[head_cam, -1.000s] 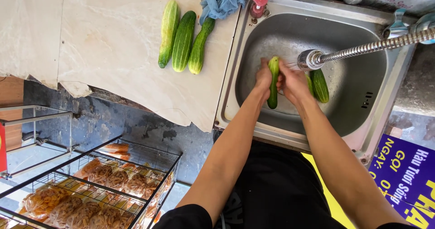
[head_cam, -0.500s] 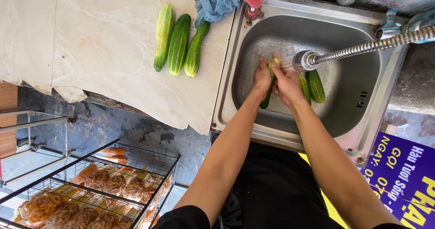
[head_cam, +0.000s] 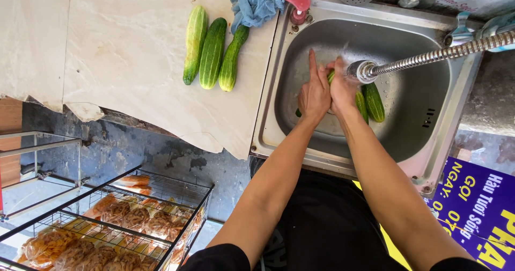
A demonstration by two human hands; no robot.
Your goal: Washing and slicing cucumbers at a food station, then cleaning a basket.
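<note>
Moved since a second ago: my left hand (head_cam: pixel 314 94) and right hand (head_cam: pixel 341 88) now press closed around one cucumber (head_cam: pixel 331 77), nearly hidden, under the faucet (head_cam: pixel 365 71) in the sink (head_cam: pixel 429 158); I judge rolling it rinses every side.

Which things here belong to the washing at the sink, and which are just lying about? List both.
In the job:
left hand and right hand, pressed around one cucumber
spray faucet
steel sink
two cucumbers in the basin
three cucumbers on the counter

Lying about:
blue cloth
wire rack of bagged food
</note>
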